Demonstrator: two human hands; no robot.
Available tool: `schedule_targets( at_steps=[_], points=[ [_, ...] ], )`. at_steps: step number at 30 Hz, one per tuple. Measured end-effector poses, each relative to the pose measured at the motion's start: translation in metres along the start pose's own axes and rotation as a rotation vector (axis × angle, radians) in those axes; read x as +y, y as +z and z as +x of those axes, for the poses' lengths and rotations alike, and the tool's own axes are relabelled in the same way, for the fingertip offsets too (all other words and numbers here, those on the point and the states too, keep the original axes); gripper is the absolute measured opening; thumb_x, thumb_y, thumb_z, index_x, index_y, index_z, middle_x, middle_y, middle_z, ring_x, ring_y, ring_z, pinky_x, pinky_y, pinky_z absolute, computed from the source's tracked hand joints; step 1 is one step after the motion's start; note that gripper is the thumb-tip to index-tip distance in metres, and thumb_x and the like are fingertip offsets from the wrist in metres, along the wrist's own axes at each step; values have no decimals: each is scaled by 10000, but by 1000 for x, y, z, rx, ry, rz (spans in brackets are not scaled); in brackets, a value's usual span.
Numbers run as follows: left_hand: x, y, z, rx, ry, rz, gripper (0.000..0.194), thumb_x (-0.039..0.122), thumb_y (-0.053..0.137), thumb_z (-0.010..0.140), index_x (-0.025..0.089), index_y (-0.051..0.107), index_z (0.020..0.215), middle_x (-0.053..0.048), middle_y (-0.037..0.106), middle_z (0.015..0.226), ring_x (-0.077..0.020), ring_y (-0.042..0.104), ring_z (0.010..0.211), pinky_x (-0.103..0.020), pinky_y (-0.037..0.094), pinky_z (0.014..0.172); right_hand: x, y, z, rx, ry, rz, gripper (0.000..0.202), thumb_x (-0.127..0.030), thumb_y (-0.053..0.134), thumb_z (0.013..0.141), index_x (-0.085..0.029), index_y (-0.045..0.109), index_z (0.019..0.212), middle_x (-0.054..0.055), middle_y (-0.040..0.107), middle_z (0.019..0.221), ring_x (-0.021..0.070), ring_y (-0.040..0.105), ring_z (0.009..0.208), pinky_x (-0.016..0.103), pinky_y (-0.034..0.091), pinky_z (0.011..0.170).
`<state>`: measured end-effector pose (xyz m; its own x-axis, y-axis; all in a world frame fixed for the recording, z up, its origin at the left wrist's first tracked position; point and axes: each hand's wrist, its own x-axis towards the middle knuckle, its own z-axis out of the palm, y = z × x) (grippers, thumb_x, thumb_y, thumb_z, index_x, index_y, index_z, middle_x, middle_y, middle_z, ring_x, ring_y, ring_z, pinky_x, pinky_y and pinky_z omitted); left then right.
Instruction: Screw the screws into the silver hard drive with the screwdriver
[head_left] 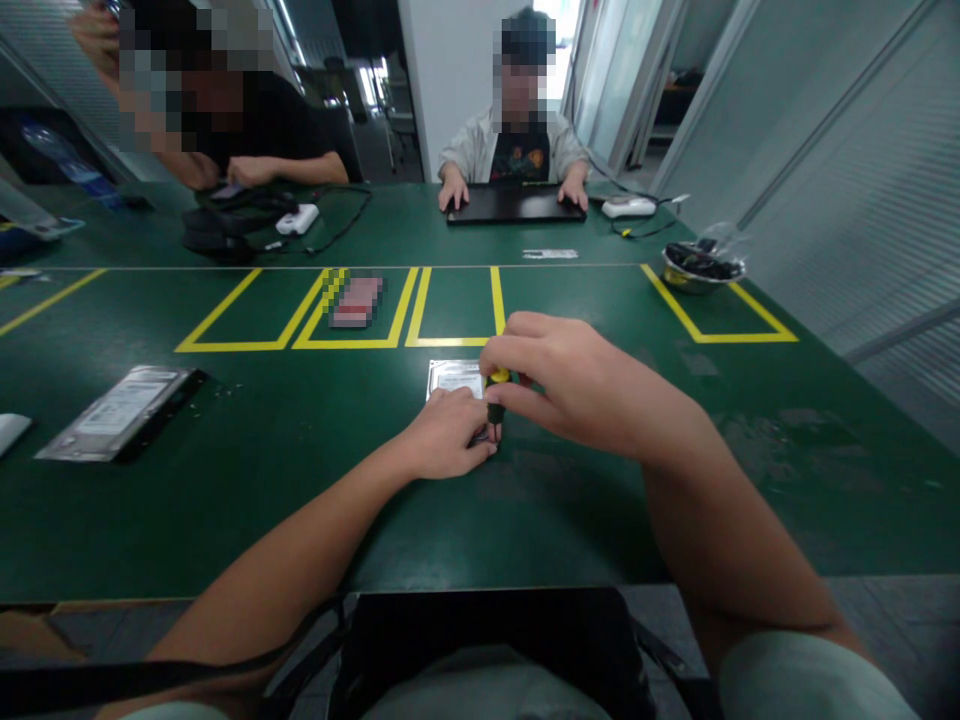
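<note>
A silver hard drive with a white label [454,374] lies on the green table [570,530], partly covered by my hands. My left hand [448,433] rests over its near part, fingers holding it at the edge. Above the drive's right side, my right hand [559,375] grips a screwdriver with a yellow and black handle [496,392]. The screwdriver stands upright, its shaft pointing down at the drive's near right corner. Whether the tip sits in a screw is too small to tell.
Another silver drive [124,405] lies at the left. Yellow tape outlines [345,346] cross the table, one around a pixelated reddish object [357,302]. A bowl of dark items [703,268] stands at the back right. Two people sit opposite, one with hands on a black laptop [517,204].
</note>
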<state>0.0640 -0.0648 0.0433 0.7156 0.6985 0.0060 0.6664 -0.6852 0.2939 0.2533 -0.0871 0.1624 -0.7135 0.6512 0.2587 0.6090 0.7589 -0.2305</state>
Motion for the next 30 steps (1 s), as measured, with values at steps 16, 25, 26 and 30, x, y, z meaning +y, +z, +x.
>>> schedule_targets(
  at_steps=[16, 25, 26, 30],
  points=[
    [0, 0, -1, 0, 16, -37, 135, 336, 597, 813, 213, 648, 836, -32, 663, 855, -255, 567, 915, -389, 381, 798, -1, -8, -4, -74, -76, 67, 188, -107, 500, 901, -158, 671, 958, 50, 618, 892, 160, 534, 824, 276, 384, 748],
    [0, 1, -1, 12, 21, -70, 110, 313, 596, 807, 228, 650, 852, -27, 679, 908, -267, 569, 970, -418, 381, 889, 0, 2, 1, -26, -28, 24, 112, -179, 515, 924, -146, 622, 926, 52, 545, 914, 145, 468, 774, 266, 324, 695],
    [0, 1, -1, 13, 21, -73, 111, 313, 593, 810, 227, 648, 853, -25, 681, 908, -267, 568, 974, -418, 378, 890, 0, 2, 1, -31, -40, 38, 115, -167, 511, 923, -146, 623, 921, 53, 550, 918, 145, 474, 781, 265, 332, 699],
    [0, 0, -1, 1, 14, -65, 112, 314, 592, 808, 225, 650, 841, -24, 679, 884, -263, 566, 953, -405, 374, 849, 1, -3, -1, -67, -74, 82, 124, -126, 524, 893, -145, 645, 873, 60, 590, 914, 156, 519, 816, 271, 383, 730]
  ],
)
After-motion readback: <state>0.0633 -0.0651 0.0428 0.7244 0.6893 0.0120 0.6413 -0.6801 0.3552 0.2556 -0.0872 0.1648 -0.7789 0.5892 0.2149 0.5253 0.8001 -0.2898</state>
